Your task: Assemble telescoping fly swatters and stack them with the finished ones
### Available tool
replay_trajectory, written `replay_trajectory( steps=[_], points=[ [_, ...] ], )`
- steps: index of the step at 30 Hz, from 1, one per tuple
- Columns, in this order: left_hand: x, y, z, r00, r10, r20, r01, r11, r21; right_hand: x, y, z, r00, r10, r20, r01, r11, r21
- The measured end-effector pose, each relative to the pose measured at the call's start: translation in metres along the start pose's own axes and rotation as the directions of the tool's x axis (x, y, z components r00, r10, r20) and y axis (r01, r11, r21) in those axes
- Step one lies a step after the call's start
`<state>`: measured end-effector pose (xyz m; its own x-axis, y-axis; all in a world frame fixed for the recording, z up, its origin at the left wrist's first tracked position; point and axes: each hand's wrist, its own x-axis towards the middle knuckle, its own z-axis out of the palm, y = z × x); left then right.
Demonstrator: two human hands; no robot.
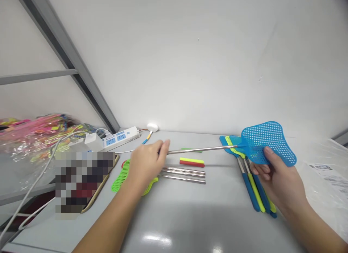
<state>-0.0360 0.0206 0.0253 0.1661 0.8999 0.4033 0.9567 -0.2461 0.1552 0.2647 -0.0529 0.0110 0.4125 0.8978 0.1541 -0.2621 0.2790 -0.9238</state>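
A blue fly swatter (pixel 268 142) with a thin metal rod is held up between my two hands, above the grey table. My right hand (pixel 282 180) pinches its perforated head between thumb and fingers. At the rod's other end my left hand (pixel 148 160) is closed around it, so that end is hidden. Below my left hand lie a green swatter head (pixel 119 180) and several bare metal rods (pixel 187 175). A yellow handle sleeve (pixel 191 160) and a red handle sleeve (pixel 191 164) lie side by side farther back. Several swatters with blue and yellow-green handles (pixel 254 189) are piled by my right hand.
On the left are a power strip (pixel 122 137) with a charger (pixel 94 141), a pixelated phone-like object (pixel 84 184) and plastic bags of colourful goods (pixel 40 137). A white round device (pixel 152 127) sits by the wall. Clear plastic packaging (pixel 326 184) lies at the right.
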Motion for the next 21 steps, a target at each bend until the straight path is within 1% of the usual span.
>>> replay_trajectory(
  steps=[1, 3, 6, 9, 14, 16, 19, 21],
  points=[
    [0.003, -0.005, -0.002, 0.998, -0.048, -0.03, 0.048, 0.999, -0.001, -0.001, 0.0, 0.0, 1.0, 0.004, -0.008, -0.004, 1.0, -0.008],
    [0.007, -0.014, -0.004, 0.992, -0.111, -0.059, 0.107, 0.992, -0.064, -0.002, 0.001, 0.0, 0.999, 0.024, -0.024, -0.024, 1.0, -0.017],
    [0.009, -0.02, -0.004, 0.986, -0.146, -0.085, 0.124, 0.966, -0.226, -0.002, 0.004, -0.001, 0.998, 0.05, -0.032, -0.051, 0.998, -0.028],
    [0.007, -0.018, 0.001, 0.98, -0.151, -0.13, 0.102, 0.941, -0.322, -0.003, 0.008, 0.0, 0.999, 0.047, -0.028, -0.048, 0.998, -0.034],
    [-0.002, -0.002, 0.009, 0.976, -0.167, -0.141, 0.105, 0.924, -0.367, -0.01, 0.018, 0.007, 0.997, 0.045, -0.067, -0.047, 0.999, -0.023],
    [-0.009, 0.009, 0.011, 0.985, -0.111, -0.129, 0.051, 0.917, -0.397, -0.017, 0.023, 0.013, 0.995, 0.088, -0.047, -0.092, 0.994, -0.067],
    [-0.021, 0.028, 0.014, 0.994, 0.032, -0.106, -0.078, 0.885, -0.46, -0.029, 0.029, 0.023, 0.985, 0.161, 0.057, -0.153, 0.98, -0.128],
    [-0.026, 0.037, 0.015, 0.988, 0.079, -0.134, -0.135, 0.86, -0.493, -0.034, 0.032, 0.027, 0.981, 0.173, 0.088, -0.16, 0.977, -0.141]
  ],
)
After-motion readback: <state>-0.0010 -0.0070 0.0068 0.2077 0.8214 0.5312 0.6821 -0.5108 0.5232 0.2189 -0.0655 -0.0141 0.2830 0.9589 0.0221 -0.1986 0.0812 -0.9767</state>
